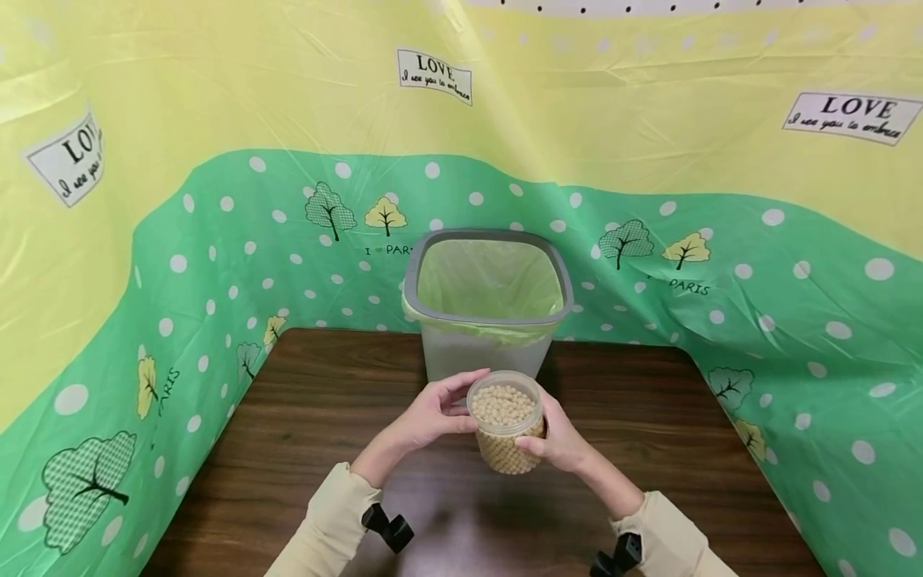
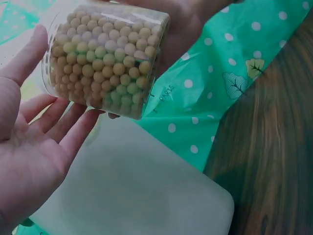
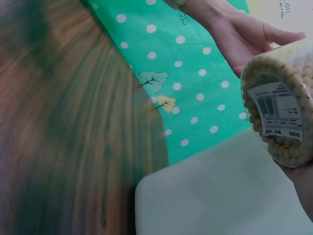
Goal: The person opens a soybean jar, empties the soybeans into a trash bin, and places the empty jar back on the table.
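Observation:
A clear round jar [image 1: 508, 449] full of small beige balls is held upright above the table, in front of a waste bin. My right hand [image 1: 564, 437] grips its right side, thumb across the front. My left hand [image 1: 433, 413] spans the upper left side at the rim, thumb near and fingers beyond. In the left wrist view the left thumb [image 2: 29, 56] and fingers lie along the rim end of the jar [image 2: 105, 58]. A white barcode label [image 3: 278, 111] shows on the jar's underside in the right wrist view.
The waste bin [image 1: 490, 357] has a grey rim and a green liner bag [image 1: 490, 280], and stands at the back of the dark wooden table [image 1: 346, 401]. A yellow and green dotted curtain [image 1: 238, 240] surrounds the table at the back and sides.

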